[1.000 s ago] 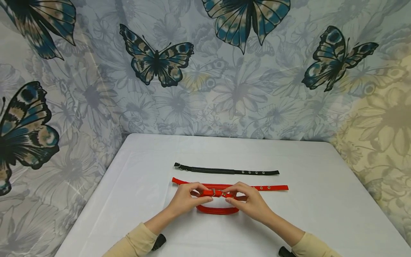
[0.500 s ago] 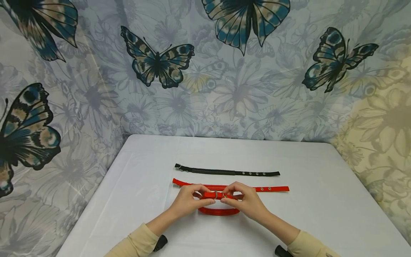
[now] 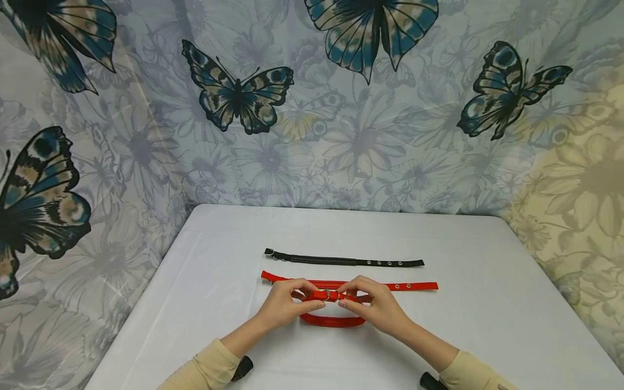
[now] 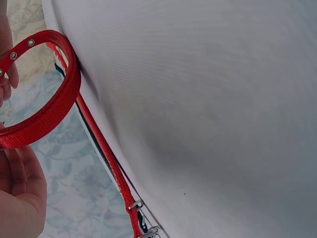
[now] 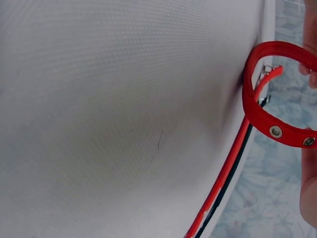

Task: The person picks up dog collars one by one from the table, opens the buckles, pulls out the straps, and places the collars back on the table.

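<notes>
A red collar (image 3: 332, 322), bent round into a loop, stands at the front middle of the table. My left hand (image 3: 283, 304) pinches it between thumb and fingers on the left of its metal buckle (image 3: 327, 294). On the buckle's right, my right hand (image 3: 380, 307) pinches the strap the same way. Both thumbs point inward with a small gap between them. Metal eyelets show along the loop (image 4: 69, 89) in the left wrist view, and two appear on the loop (image 5: 250, 94) in the right wrist view. Fingers hide parts of the strap beside the buckle.
Just behind the hands a second red collar (image 3: 421, 286) lies stretched out flat, partly covered by them. Farther back lies a black collar (image 3: 322, 260) with eyelets at its right end. The white table (image 3: 234, 227) meets a butterfly-patterned backdrop (image 3: 365, 141).
Compared with one second ago, my hands are slightly closer together at the buckle. The looped collar stays in both hands, and the two flat collars have not moved.
</notes>
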Demonstrator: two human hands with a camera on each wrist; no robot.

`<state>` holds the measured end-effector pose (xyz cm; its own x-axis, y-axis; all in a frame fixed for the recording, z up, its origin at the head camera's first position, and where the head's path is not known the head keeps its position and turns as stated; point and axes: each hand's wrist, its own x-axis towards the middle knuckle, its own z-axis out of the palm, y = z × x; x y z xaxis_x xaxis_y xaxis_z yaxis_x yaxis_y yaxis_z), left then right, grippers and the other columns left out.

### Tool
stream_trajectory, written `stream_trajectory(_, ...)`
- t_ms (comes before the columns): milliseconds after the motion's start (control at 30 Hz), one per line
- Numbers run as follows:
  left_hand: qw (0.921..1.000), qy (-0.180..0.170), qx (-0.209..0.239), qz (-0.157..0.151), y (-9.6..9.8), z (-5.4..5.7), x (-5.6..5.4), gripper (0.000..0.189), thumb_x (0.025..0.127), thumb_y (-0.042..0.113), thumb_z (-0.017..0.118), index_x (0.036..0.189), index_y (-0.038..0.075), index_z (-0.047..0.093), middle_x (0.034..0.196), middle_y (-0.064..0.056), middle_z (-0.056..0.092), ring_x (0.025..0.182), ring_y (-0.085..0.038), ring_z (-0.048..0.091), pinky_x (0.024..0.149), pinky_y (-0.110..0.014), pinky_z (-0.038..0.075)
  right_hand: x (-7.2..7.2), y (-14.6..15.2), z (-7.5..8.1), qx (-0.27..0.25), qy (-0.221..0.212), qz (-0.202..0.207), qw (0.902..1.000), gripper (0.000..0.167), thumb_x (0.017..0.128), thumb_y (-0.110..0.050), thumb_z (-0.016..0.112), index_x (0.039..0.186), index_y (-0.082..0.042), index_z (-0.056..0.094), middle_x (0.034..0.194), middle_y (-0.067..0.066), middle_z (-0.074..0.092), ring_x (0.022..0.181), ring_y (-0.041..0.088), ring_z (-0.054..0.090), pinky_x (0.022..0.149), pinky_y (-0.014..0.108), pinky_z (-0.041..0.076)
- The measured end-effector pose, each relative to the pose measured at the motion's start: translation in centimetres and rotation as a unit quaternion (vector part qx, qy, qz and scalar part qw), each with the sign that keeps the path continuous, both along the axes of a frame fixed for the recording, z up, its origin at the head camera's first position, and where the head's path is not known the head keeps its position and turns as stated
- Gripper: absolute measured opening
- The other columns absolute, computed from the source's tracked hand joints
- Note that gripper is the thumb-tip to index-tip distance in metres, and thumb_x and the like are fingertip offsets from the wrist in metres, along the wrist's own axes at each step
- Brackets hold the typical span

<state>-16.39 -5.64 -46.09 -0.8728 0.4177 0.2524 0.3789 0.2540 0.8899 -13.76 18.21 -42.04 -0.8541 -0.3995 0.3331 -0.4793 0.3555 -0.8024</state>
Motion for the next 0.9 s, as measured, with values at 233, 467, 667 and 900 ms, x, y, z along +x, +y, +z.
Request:
stream_trajectory(233, 0.9999, -0.013, -0.004, 0.008, -0.2, -0.1, 0.0, 0.02, 0.081, 0.031, 0.081, 0.095, 0.019, 0.073, 0.089, 0.011, 0.071, 0.086, -0.01, 0.066, 0.077, -0.028, 0.056, -0.1, 0.4, 0.0, 0.013, 0.016, 0.011, 0.9997, 0.022, 0.085, -0.005, 0.075, 0.106, -0.008, 0.071, 0.084, -0.002, 0.06, 0.076, 0.01, 0.055, 0.069, 0.032, 0.059)
stream_trajectory(467, 0.9999, -0.012, -0.005, 0.008, -0.2, -0.2, -0.1, 0.02, 0.081, 0.031, 0.081, 0.095, 0.019, 0.073, 0.089, 0.011, 0.071, 0.086, -0.01, 0.065, 0.077, -0.027, 0.056, 0.0, 0.4, 0.2, 0.011, 0.0, 0.002, 0.9999, 0.022, 0.085, -0.007, 0.076, 0.106, -0.009, 0.071, 0.085, -0.001, 0.06, 0.078, 0.014, 0.056, 0.071, 0.032, 0.059)
stream_trajectory(667, 0.9999, -0.008, -0.001, 0.006, -0.1, -0.1, 0.0, 0.019, 0.08, 0.03, 0.082, 0.093, 0.019, 0.073, 0.089, 0.011, 0.07, 0.086, -0.01, 0.065, 0.076, -0.029, 0.057, 0.0, -0.3, 0.5, 0.009, -0.025, -0.022, 0.9994, 0.023, 0.08, -0.008, 0.08, 0.101, -0.009, 0.071, 0.088, 0.001, 0.064, 0.08, 0.018, 0.058, 0.071, 0.03, 0.058)
stream_trajectory(900, 1.0, -0.008, 0.003, 0.004, 0.0, 0.1, 0.2, 0.021, 0.081, 0.033, 0.081, 0.093, 0.018, 0.073, 0.09, 0.011, 0.071, 0.087, -0.011, 0.065, 0.077, -0.029, 0.056, -0.1, -0.9, 0.5, -0.007, -0.011, -0.034, 0.9993, 0.021, 0.078, -0.005, 0.081, 0.093, -0.009, 0.068, 0.083, -0.002, 0.063, 0.076, 0.014, 0.058, 0.072, 0.031, 0.058)
